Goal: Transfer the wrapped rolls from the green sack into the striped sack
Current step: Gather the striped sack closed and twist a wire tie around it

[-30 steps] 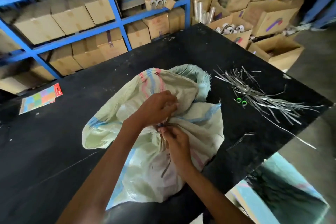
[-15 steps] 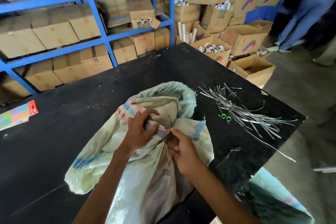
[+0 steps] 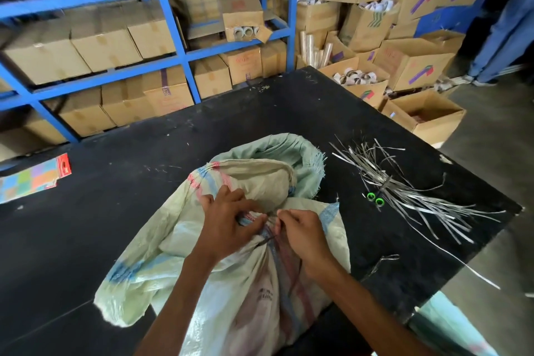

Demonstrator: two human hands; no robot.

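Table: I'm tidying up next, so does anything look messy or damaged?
Silver strips lie strewn over the right of the table, one reaching past its edge. The green sack has a frayed rim.

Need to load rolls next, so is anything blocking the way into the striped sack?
Yes. The striped sack is bunched shut at its neck, with a dark tie across the gather. The left hand and right hand both pinch the gathered cloth there. No open mouth shows.

Print on the striped sack (image 3: 264,295) unreadable
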